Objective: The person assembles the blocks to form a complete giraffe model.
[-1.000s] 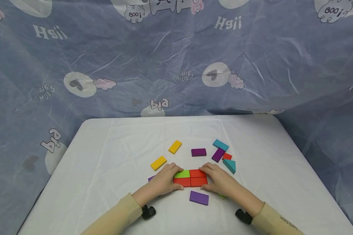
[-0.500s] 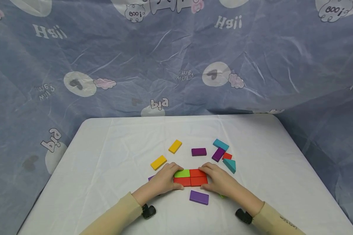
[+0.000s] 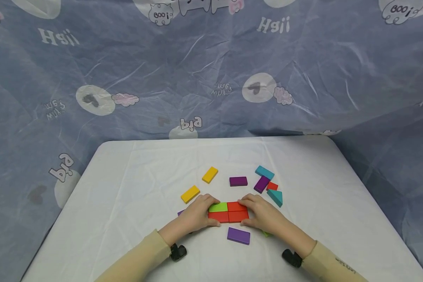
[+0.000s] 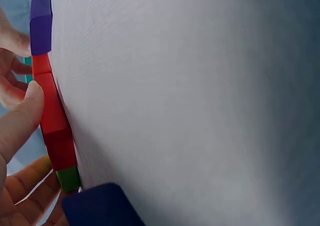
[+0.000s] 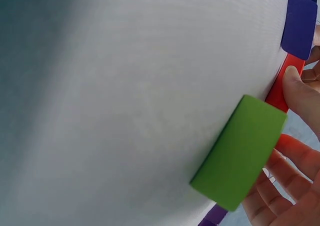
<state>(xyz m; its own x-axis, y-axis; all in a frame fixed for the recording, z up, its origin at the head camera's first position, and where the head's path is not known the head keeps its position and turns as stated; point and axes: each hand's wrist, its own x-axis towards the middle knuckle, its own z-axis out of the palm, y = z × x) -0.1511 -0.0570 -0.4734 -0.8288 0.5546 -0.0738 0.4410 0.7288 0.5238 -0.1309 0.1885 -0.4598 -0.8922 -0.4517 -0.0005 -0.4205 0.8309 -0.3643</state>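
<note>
Four-sided blocks in two rows lie pressed together on the white table: a lime-green block (image 3: 218,208) and a red block (image 3: 235,207) at the back, two more red blocks (image 3: 238,216) in front. My left hand (image 3: 195,214) grips the left end, thumb on the near side and fingers on the far side. At the right end my right hand (image 3: 266,215) pinches the red pair the same way. The left wrist view shows the thumb against a red block (image 4: 54,111). A loose green block (image 5: 240,153) lies close under my right wrist.
A purple block (image 3: 238,236) lies just in front. Two yellow blocks (image 3: 190,194) are at the back left, with a dark purple block (image 3: 238,181) behind the group. To the right sit a blue block (image 3: 264,172), a teal triangle (image 3: 275,197) and others. My left wrist partly hides another purple block.
</note>
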